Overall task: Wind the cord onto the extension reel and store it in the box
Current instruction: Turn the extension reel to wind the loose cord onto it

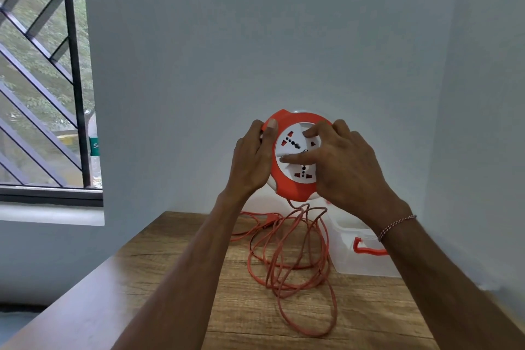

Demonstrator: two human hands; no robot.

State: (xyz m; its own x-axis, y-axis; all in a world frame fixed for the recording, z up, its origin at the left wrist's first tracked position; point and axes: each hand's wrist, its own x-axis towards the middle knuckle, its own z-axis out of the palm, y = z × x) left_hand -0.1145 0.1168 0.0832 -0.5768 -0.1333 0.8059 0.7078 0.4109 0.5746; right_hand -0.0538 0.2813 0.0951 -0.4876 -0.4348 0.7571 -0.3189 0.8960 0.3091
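Observation:
A round orange and white extension reel point(289, 183) is held up in the air above the wooden table point(159, 278). My left hand point(251, 159) grips its left rim, thumb over the orange edge. My right hand point(343, 165) lies across the white socket face, fingers pressed on the centre disc. An orange cord point(287, 261) hangs from the reel's bottom and lies in loose tangled loops on the table. A clear plastic box point(360, 258) with an orange latch stands at the right by the wall, partly hidden by my right forearm.
A grey wall corner closes in the table at the back and right. A barred window point(42, 79) is on the left, with a bottle point(95, 150) on its sill. The table's left edge falls off towards the floor.

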